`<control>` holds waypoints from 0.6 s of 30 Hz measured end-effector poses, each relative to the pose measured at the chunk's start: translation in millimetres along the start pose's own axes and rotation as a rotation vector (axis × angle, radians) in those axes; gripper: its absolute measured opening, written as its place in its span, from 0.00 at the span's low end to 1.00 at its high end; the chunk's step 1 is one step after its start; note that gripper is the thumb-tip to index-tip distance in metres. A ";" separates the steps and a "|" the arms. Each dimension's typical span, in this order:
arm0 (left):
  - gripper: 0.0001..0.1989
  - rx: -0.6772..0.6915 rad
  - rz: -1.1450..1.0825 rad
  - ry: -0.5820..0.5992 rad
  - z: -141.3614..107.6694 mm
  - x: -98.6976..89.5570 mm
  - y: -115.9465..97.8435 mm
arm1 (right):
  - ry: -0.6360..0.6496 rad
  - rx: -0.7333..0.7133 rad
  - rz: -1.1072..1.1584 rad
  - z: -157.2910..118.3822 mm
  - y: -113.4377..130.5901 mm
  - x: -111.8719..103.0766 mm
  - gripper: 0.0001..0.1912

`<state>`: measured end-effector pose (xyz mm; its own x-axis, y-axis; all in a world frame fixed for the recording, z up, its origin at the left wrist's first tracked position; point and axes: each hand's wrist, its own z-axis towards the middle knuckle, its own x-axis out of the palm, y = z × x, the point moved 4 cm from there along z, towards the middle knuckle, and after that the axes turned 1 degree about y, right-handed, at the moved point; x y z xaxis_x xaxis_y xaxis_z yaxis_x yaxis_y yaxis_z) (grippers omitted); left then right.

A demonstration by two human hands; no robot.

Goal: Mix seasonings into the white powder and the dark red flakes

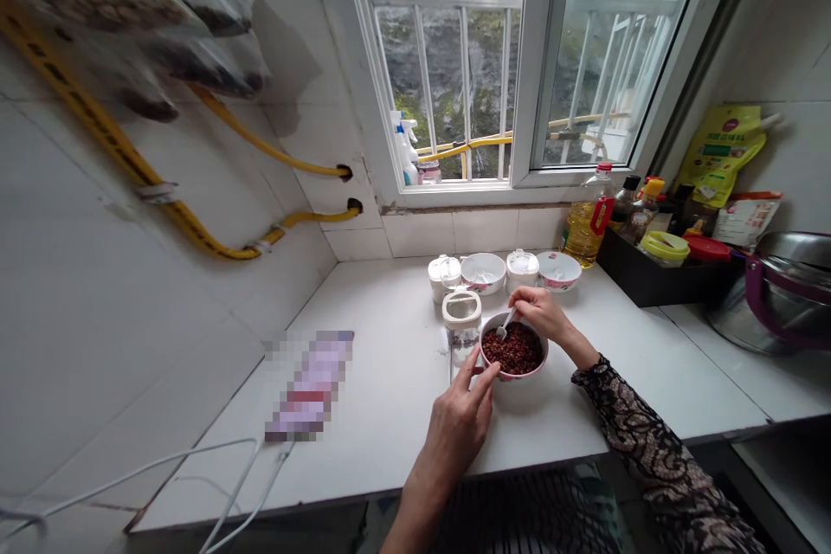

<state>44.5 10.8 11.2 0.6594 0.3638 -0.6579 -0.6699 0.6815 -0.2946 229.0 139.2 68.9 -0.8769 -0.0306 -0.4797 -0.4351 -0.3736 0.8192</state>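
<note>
A bowl with a pinkish rim stands on the counter, holding dark red-brown granules that look like peppercorns. My left hand grips its near left rim between thumb and fingers. Pinched in my right hand is a small white spoon, its tip resting on the granules at the far left of the bowl. Right beside the bowl, on the left, is a clear jar with a cream-coloured top; whether its lid is open I cannot tell.
Behind are two white lidded jars and two bowls. An oil bottle and a black condiment box stand at the back right, near a metal pot. A pixelated purple object lies left; a white cable hangs nearby.
</note>
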 end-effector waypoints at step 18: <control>0.23 0.000 -0.009 0.013 -0.1 -0.9 0.6 | 0.003 0.113 0.205 1.5 -5.7 2.8 0.07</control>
<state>43.5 10.8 11.5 0.6608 0.3499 -0.6640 -0.6643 0.6844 -0.3005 228.7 142.6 63.3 -0.9487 -0.0980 -0.3007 -0.2686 -0.2526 0.9295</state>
